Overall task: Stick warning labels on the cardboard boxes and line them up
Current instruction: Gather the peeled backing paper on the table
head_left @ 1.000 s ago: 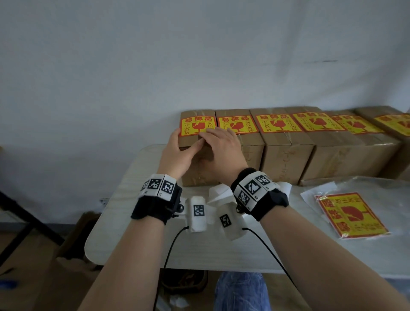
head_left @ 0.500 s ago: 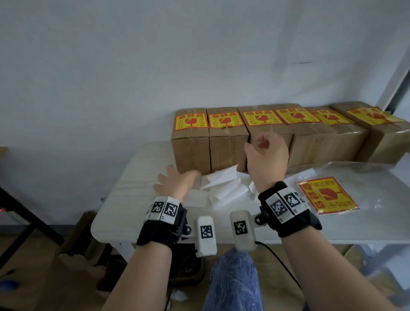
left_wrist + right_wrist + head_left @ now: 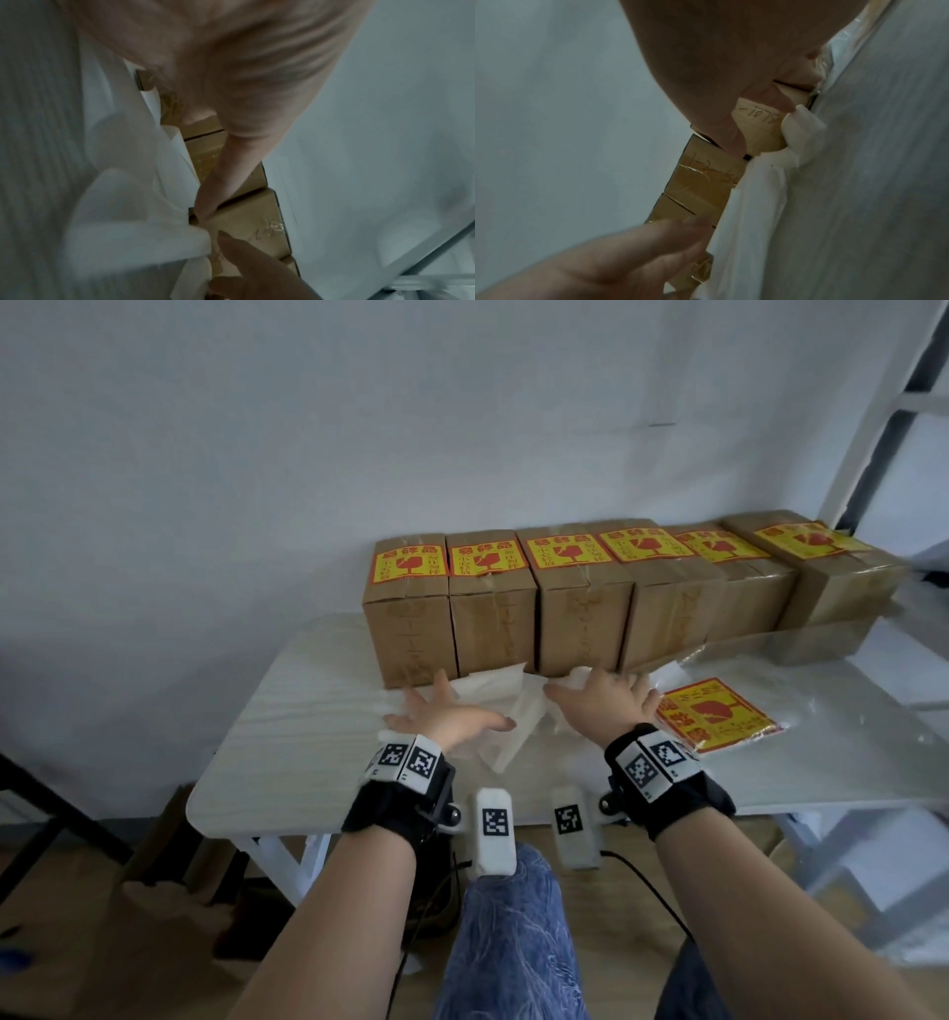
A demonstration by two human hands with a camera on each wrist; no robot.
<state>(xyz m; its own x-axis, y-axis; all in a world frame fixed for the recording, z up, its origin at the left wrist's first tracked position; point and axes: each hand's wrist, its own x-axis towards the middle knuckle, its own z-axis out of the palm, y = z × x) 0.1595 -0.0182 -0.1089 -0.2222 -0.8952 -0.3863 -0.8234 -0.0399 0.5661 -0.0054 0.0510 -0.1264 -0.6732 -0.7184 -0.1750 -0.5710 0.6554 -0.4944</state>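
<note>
Both hands lie palm-down with fingers spread wide, gripping nothing, on a loose heap of white backing papers [image 3: 506,711] on the pale wood-grain tabletop [image 3: 287,737]. The left hand [image 3: 447,719] covers the heap's 9 o'clock side, its fingertips close to the foot of the leftmost box. The right hand [image 3: 606,703] covers the 3 o'clock side, with a crumpled bit of paper at its fingertips against the box fronts. How many sheets are in the heap cannot be told.

At 12 o'clock from the hands, six brown taped cardboard boxes [image 3: 493,618] stand side by side in one row along the white wall, touching one another. Each carries one yellow-and-red warning label [image 3: 408,564] on its top, six in all. Handwritten marks show on the box fronts in the wrist views.

At 3 o'clock from the right hand, just beside it, one clear plastic packet of unused yellow-and-red labels [image 3: 714,713] lies flat on the table.
</note>
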